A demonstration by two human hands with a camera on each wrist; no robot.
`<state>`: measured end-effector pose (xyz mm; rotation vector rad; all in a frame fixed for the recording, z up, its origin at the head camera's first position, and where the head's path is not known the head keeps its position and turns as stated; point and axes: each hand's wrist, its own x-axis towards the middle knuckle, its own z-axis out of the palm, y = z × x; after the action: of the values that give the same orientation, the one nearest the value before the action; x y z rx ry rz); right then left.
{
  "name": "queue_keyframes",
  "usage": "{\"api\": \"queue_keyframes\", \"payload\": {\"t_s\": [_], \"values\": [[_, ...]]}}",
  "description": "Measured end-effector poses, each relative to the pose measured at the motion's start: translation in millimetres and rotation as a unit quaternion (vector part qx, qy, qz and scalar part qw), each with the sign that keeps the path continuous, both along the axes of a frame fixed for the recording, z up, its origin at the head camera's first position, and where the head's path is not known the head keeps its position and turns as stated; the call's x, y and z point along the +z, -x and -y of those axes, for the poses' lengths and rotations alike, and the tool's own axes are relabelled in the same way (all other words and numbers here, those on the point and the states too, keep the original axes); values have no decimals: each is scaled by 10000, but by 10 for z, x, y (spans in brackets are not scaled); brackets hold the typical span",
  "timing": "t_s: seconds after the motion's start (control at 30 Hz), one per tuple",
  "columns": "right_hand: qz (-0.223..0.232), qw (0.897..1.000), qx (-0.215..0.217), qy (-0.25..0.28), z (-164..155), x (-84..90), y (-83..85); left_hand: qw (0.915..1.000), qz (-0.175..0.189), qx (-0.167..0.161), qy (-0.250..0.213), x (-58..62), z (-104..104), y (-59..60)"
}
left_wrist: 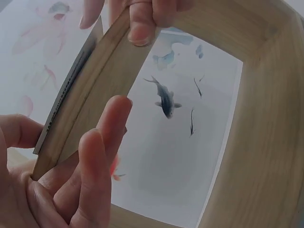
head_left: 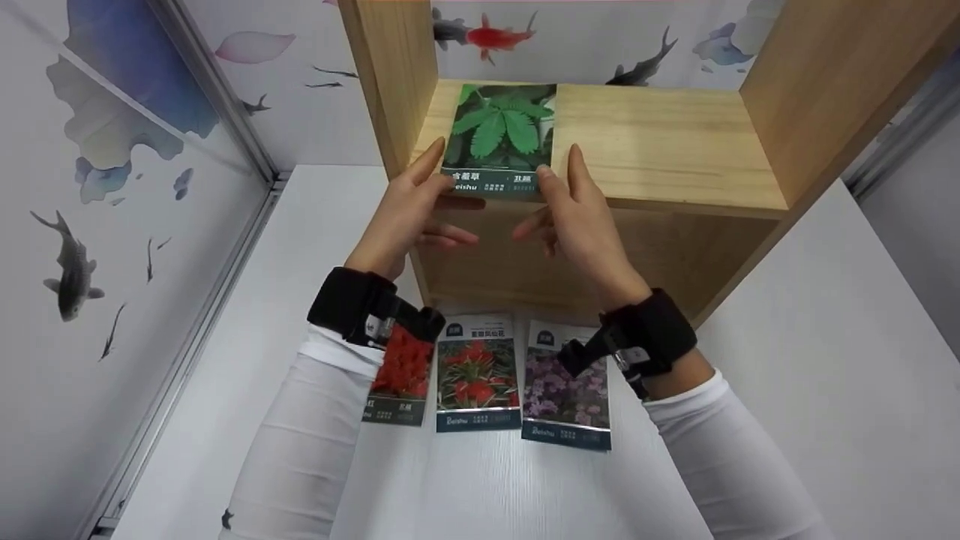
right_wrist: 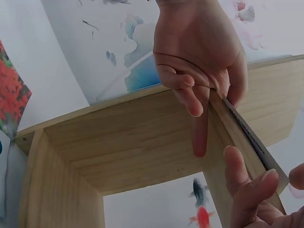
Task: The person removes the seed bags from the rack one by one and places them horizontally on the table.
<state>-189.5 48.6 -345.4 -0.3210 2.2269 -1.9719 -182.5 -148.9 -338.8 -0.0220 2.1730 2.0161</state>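
A seed packet with a green leaf picture lies flat on the wooden shelf board, its lower end along the front edge. At the packet's lower left corner, my left hand touches it with the thumb, the index finger stretched along its side. The right hand has its thumb at the opposite corner and its index finger pointing up beside the packet. Both hands' other fingers extend loosely below the board. In the left wrist view, the packet's thin edge shows against the board between the two hands.
Three more seed packets lie on the white table: one with red flowers, partly covered by the left wrist strap, another with red flowers, and a purple one. Wooden side panels flank the shelf. A fish-patterned wall stands left.
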Motion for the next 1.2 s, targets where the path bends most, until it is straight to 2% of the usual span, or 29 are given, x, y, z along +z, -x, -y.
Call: {"api": "queue_keyframes", "payload": {"t_s": [0.23,0.53,0.83,1.03,1.2], "values": [[158,9990,-100,407,67,17,19,10000,-38,-40,-47,50,-16,-34],[164,9966,143,788,117,-100,159,9999,-102,-76,-52,41,-6,-35],[61,9971,221,721,84,-162,212,9996,-118,-156,-227,9,-51,-13],[179,9952,293,918,34,-160,179,9976,-229,-236,-608,-39,-84,-37],[330,9949,459,829,-52,-71,67,9956,-356,-337,-801,-74,-126,-94]]}}
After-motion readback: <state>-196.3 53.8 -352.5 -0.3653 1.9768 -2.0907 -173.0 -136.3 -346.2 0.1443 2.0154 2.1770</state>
